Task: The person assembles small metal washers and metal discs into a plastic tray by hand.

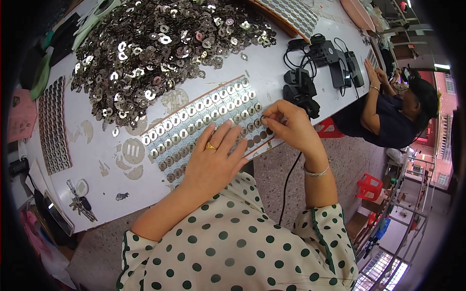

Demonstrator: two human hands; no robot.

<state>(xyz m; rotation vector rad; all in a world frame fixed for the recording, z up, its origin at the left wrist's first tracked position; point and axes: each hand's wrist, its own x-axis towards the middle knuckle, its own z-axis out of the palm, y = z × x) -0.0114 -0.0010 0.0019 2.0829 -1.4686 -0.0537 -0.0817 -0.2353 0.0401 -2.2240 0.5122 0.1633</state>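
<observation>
A rectangular tray (194,105) with a brown edge lies slanted in front of me, filled with rows of round silvery discs (208,103), each with a small slot in its middle. My left hand (213,157), a gold ring on one finger, rests flat on the tray's lower middle with its fingers spread. At the tray's right end, my right hand (291,127) pinches a small metal disc (263,118) between thumb and forefinger; the fingers partly hide it. Some discs near that hand look darker. Beyond the tray spreads a large heap of loose metal discs (155,48).
A second filled tray (53,126) lies at the left, another (293,17) at the far right. Black adapters and cables (325,53) sit right of my tray. Keys (82,203) and a phone (58,213) lie near left. Another person (388,109) works at the right, beyond a red stool (330,128).
</observation>
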